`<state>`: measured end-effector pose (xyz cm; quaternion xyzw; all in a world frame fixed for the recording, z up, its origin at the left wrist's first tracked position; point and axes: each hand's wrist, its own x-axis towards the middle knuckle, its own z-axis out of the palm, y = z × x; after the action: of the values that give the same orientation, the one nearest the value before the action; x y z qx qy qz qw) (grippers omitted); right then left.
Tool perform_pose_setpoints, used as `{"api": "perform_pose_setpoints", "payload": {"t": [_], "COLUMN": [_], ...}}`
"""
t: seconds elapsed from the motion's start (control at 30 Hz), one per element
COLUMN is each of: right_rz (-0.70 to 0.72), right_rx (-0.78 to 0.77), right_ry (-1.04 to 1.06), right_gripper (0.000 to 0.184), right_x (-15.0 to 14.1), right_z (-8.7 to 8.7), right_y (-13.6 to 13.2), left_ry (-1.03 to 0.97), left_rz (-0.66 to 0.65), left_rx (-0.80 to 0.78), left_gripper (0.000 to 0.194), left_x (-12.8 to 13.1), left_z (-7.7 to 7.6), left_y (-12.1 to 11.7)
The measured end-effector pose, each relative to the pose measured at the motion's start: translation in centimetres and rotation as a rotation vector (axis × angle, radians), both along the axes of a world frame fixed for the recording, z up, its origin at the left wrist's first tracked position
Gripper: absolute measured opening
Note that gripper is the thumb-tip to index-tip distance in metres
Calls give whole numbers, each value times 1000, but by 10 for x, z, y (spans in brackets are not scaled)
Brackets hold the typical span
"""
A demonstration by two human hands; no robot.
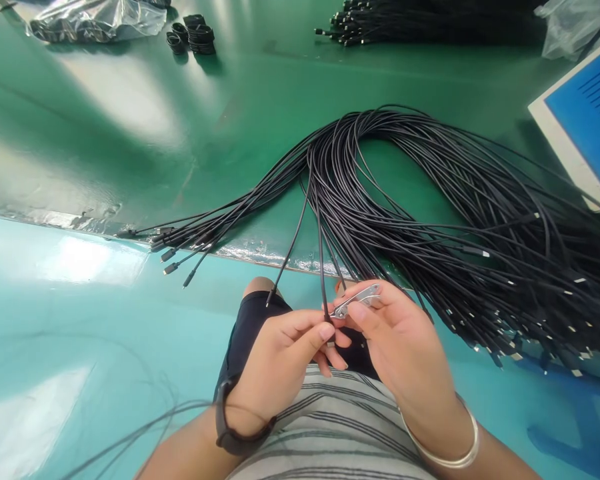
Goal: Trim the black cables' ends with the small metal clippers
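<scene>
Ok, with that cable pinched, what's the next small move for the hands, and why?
Probably steady the black cable in the left hand and bring the small metal clippers in the right hand squarely onto it. Their tip sits right beside the cable near the fingertips, and the other cables fan away, clear of the hands.

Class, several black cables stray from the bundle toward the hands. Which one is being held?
The cable running straight down into the left hand, pinched beside the small metal tool in the right hand. The next cable ends free, held by neither hand.
</scene>
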<state>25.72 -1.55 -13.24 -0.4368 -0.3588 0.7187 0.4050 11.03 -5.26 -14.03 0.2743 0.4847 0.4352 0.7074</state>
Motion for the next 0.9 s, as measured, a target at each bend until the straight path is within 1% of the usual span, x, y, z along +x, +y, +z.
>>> {"api": "perform_pose_setpoints", "payload": {"t": [0.33, 0.5, 0.63, 0.7, 0.73, 0.8, 0.9], "right_rz": [-14, -19, -64, -69, -65, -55, -62], "right_rx": [-2, 6, -6, -27, -39, -50, -19], "right_ry": [-75, -122, -89, -44, -23, 10, 9], "right_gripper": [8, 7, 9, 11, 11, 11, 10], "right_x": [-1, 1, 1, 1, 1, 0, -1], "right_z": [-4, -5, -6, -5, -5, -4, -4], "right_y": [-1, 0, 1, 0, 0, -2, -5], "left_ry": [-15, -16, -45, -43, -35, -11, 39], "left_rz": [-4, -8, 13, 50, 78, 132, 160], "left_rx": [10, -5, -42, -69, -80, -87, -77], "left_gripper": [19, 19, 15, 11, 14, 24, 30], "left_x": [-1, 0, 2, 4, 5, 7, 8], "left_z": [-3, -4, -3, -3, -3, -4, -4], "left_y": [-2, 0, 0, 0, 0, 0, 0]}}
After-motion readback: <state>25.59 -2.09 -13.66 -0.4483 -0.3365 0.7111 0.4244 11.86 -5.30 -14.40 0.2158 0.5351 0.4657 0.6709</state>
